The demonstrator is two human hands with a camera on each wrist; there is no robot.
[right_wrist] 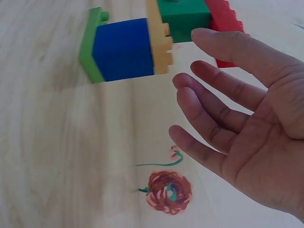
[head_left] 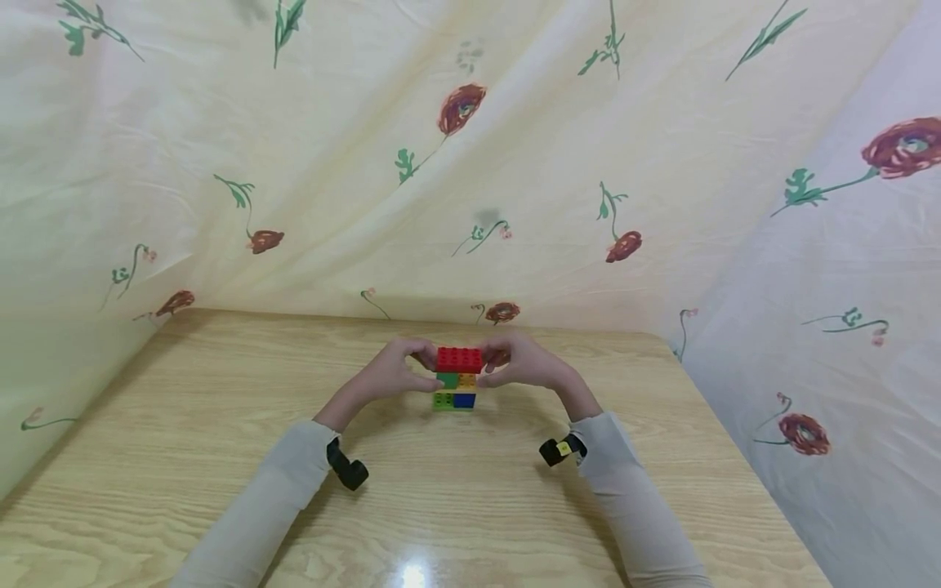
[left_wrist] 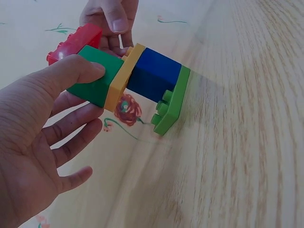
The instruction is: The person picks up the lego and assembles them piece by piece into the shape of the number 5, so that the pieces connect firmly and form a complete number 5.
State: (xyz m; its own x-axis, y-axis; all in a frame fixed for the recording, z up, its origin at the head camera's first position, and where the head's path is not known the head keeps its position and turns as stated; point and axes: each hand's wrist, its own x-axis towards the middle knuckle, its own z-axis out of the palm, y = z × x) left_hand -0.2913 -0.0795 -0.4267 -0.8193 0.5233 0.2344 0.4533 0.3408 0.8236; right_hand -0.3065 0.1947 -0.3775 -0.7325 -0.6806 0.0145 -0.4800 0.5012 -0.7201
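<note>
A stack of toy building bricks stands on the table. At its base is a light green plate (left_wrist: 174, 105), with a blue brick (right_wrist: 123, 49) on its right part. Above the blue brick lies a yellow plate (left_wrist: 124, 78). On the yellow plate's left part sits a green brick (left_wrist: 112, 65), topped by a red brick (head_left: 459, 360). My left hand (head_left: 393, 369) pinches the green brick, its thumb on the near face and fingers behind. To the right of the stack, my right hand (right_wrist: 256, 114) has its fingers loosely spread, holding nothing; the thumb tip is near the green brick.
The wooden table (head_left: 456, 498) stretches around the stack. A flower-printed cloth (head_left: 353, 229) hangs behind it and along the sides. Each wrist wears a black camera, one on the left wrist (head_left: 347, 467) and one on the right (head_left: 560, 449).
</note>
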